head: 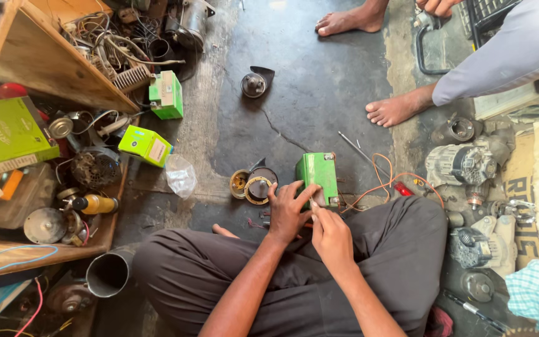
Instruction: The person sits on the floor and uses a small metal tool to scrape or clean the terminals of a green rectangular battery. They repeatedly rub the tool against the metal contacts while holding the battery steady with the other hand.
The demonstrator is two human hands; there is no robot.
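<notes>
Head view: green battery (317, 176) on floor (319, 87) before crossed legs; left hand (287, 212) fingers spread open across its near edge; right hand (330, 236) curled at its corner, possibly pinching something hidden; orange wires (382, 181) alongside; open floor beyond.

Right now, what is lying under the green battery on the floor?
The green battery stands on the dark concrete floor. Orange wires run beside it. Its underside is hidden, and the left hand covers its near edge.

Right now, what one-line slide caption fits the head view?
Seated cross-legged, left hand and right hand work at a green battery on the floor.
</notes>
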